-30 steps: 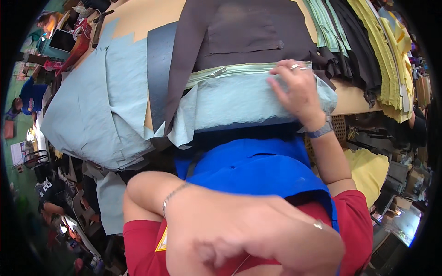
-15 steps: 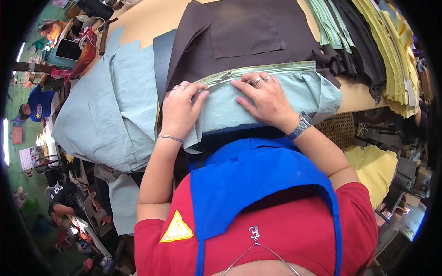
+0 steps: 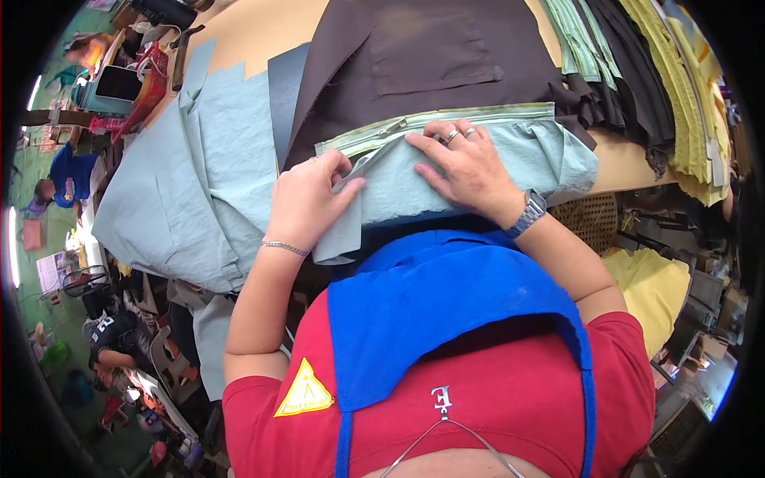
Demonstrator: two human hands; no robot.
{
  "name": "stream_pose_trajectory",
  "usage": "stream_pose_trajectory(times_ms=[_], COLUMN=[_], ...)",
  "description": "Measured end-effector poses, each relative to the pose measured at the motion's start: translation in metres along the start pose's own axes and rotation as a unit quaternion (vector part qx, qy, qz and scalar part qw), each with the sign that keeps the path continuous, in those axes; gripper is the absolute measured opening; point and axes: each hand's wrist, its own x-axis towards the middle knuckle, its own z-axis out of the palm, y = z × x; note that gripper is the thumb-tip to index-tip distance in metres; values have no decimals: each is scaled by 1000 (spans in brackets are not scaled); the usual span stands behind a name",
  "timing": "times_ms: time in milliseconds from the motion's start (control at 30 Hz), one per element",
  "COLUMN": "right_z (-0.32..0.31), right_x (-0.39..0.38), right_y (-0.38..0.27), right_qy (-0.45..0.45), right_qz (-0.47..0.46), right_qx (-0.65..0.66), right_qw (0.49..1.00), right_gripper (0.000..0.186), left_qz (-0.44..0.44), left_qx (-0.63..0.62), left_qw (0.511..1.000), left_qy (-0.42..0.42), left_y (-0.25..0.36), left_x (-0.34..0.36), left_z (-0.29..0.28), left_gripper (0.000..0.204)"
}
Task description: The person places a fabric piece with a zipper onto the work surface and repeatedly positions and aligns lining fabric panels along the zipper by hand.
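Observation:
A green-striped zipper tape (image 3: 478, 118) with a metal slider (image 3: 392, 127) runs along the lower edge of a dark brown fabric panel (image 3: 335, 103). Light blue fabric (image 3: 398, 187) lies along its near side. Near the tape's left end, my left hand (image 3: 309, 201) has its fingers curled on the light blue fabric, with a raised fold beside the thumb. My right hand (image 3: 470, 171) rests on the same fabric just below the zipper, right of the slider, thumb and index finger apart, index fingertip at the fabric's upper edge. The left fingertips are partly hidden.
A large light blue fabric piece (image 3: 175, 183) hangs over the table's left side. Zipper strips (image 3: 578, 40), black fabric and a yellow fabric stack (image 3: 669, 88) lie at the right. A red basket (image 3: 150, 88) stands at the far left. Several people sit or stand beyond, at left.
My left hand has drawn back toward me and slightly left, off the zipper's end, which now shows. The light blue fabric has a raised fold between my hands. My right hand has barely moved.

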Motion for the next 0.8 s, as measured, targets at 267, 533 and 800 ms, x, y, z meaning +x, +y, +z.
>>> stream_pose_trajectory(times_ms=[267, 533, 800], right_z=[-1, -3, -1], right_x=[0, 1, 0], right_y=[2, 2, 4], right_qy=[-4, -11, -12], right_qz=[1, -8, -4], right_qx=[4, 14, 13], right_qw=[1000, 1000, 1000], right_gripper=[40, 42, 41], left_qz=[-174, -242, 60], left_qx=[-126, -583, 258], left_qw=[961, 741, 961], left_qy=[-174, -229, 78], left_y=[-30, -96, -53], left_x=[-11, 7, 39], left_z=[-38, -54, -61], left_gripper=[24, 16, 17])
